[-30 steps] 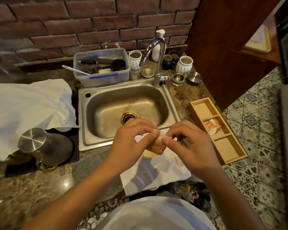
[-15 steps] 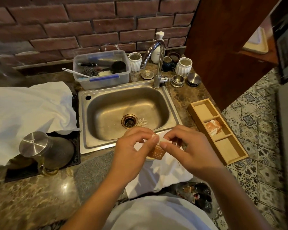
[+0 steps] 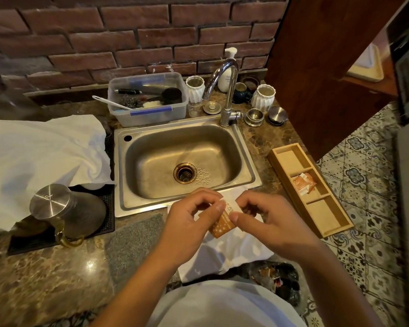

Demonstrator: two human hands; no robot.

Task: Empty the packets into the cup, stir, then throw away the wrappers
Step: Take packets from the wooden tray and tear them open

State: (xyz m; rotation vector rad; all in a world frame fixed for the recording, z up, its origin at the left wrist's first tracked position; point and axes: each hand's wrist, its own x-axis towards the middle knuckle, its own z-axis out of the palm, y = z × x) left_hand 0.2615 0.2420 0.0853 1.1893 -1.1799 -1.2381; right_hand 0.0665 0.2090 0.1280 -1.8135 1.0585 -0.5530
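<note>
Left hand (image 3: 194, 223): fingers curled, pinching top left of the packet (image 3: 222, 224).
Right hand (image 3: 267, 223): fingers curled, thumb and forefinger pinching top right of the same packet.
Packet: small, orange-brown with white top strip, held above white cloth (image 3: 234, 253) at front edge of counter (image 3: 57, 274), before the sink (image 3: 248, 159).
Spare packets (image 3: 304, 182): in middle compartment of wooden tray (image 3: 335, 228), at right edge.

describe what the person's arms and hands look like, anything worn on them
Both forearms are bare as far as the frame shows, with no sleeves in view. The left hand and right hand wear no gloves, and no rings, watch or bracelets are visible. Fingernails look short and unpainted. A white garment covers the torso below.
</note>
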